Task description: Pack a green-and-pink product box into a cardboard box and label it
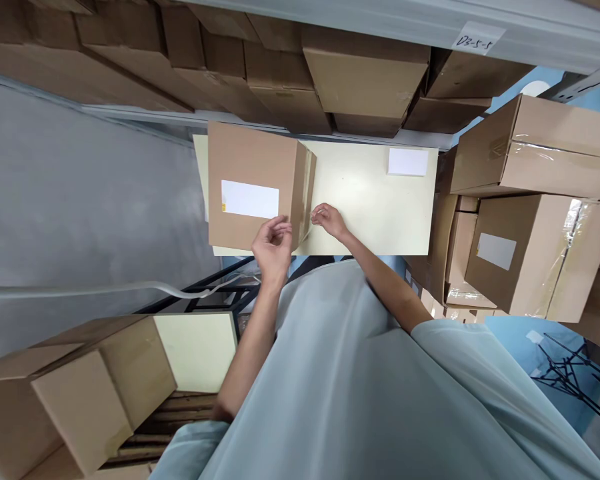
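A closed cardboard box (253, 157) stands on the left part of a pale cream table (365, 207). Its near face bears a white label (250, 199) with a small yellow mark, and tape runs down its right side. My left hand (274, 248) is at the box's lower right corner, fingers curled in toward the thumb. To the right of the box, my right hand (331, 221) has its fingertips pinched together close to the taped side. A thin, clear strip seems to show near those fingertips. What either hand holds is too small to make out.
A stack of white labels (407, 162) lies at the table's back right. Cardboard boxes (365, 70) fill the shelf behind. More boxes (505, 247) are piled at the right. An open carton (85, 400) stands at lower left, and a white cable (155, 287) crosses the left side.
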Available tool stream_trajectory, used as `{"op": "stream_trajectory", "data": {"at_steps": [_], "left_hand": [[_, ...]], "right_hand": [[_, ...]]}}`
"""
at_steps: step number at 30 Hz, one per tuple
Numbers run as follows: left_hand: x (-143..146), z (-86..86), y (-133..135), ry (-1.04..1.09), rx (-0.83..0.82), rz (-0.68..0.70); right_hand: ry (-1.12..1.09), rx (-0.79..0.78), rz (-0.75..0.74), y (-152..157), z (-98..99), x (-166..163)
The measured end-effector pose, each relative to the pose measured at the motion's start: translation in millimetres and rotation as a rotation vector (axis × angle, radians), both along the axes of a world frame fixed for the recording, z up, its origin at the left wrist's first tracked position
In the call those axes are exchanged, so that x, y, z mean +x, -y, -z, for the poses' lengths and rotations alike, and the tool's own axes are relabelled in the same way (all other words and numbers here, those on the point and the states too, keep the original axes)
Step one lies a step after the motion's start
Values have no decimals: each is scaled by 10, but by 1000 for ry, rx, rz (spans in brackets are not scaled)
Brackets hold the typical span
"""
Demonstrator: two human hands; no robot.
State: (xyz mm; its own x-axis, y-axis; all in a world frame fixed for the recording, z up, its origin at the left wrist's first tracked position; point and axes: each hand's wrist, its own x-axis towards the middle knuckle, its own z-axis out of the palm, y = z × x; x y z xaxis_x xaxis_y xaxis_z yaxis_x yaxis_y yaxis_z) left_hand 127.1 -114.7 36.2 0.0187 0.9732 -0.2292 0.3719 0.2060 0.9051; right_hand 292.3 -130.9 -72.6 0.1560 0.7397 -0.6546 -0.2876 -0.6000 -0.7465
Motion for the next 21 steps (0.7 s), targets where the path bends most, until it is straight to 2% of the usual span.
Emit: {"op": "stream_trajectory", "data": {"at_steps": [4,12,21], "left_hand": [[14,45,-70,-1,-1,-9],[-47,142,-125,10,-69,9],[-151,175,-155,40,-117,47]], "right_hand": [[71,59,-35,81,67,39],[-116,127,124,356,155,7],[-136,209,295,50,473,-358]]}}
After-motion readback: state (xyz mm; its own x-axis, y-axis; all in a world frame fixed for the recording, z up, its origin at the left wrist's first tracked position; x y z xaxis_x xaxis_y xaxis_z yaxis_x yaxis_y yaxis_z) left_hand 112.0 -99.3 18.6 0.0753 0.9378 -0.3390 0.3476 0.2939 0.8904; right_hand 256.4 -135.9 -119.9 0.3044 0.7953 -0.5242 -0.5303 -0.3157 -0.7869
